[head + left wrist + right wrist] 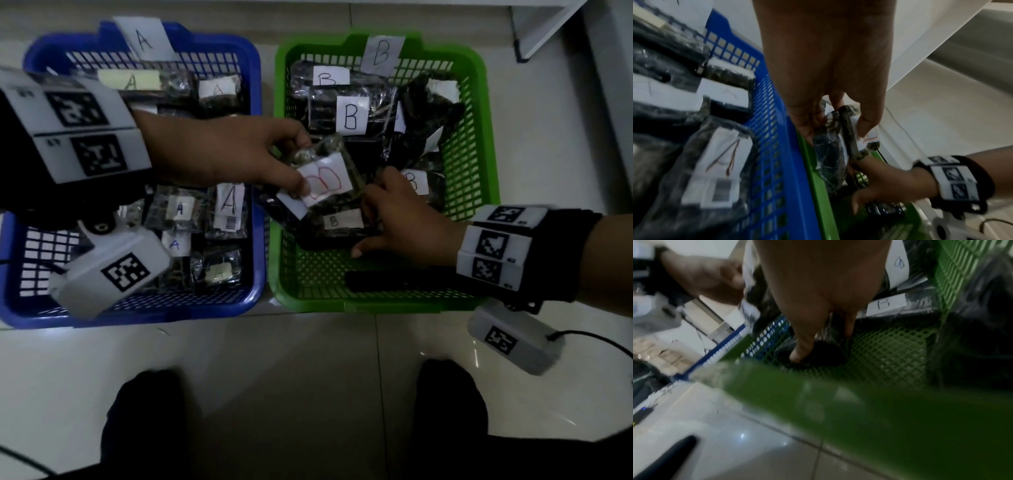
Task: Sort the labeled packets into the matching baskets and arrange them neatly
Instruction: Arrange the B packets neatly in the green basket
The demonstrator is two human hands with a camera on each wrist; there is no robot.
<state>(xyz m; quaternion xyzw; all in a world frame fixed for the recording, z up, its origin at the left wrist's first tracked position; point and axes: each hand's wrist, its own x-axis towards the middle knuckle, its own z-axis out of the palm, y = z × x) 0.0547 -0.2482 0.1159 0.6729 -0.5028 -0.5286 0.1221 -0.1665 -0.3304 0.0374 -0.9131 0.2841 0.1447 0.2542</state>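
Note:
A blue basket (pixel 258 240) tagged A (pixel 144 39) holds several dark packets with A labels. Beside it a green basket (pixel 486 137) tagged B (pixel 382 53) holds several B packets. My left hand (pixel 301 164) reaches across from the blue side and pinches a dark packet with a red B label (pixel 325 178) above the green basket's left part. The left wrist view shows that packet (pixel 851 139) between thumb and fingers. My right hand (pixel 366 229) is down in the green basket, with fingers and thumb spanning the end of another B packet (pixel 339 221). Its thumb (pixel 795 356) presses a dark packet there.
Both baskets stand side by side on a pale tiled floor (pixel 308 359). My dark shoes (pixel 144 411) are at the near edge. White furniture (pixel 548 27) stands at the far right. A cable (pixel 603 339) trails on the right. The green basket's near floor (pixel 318 270) is bare mesh.

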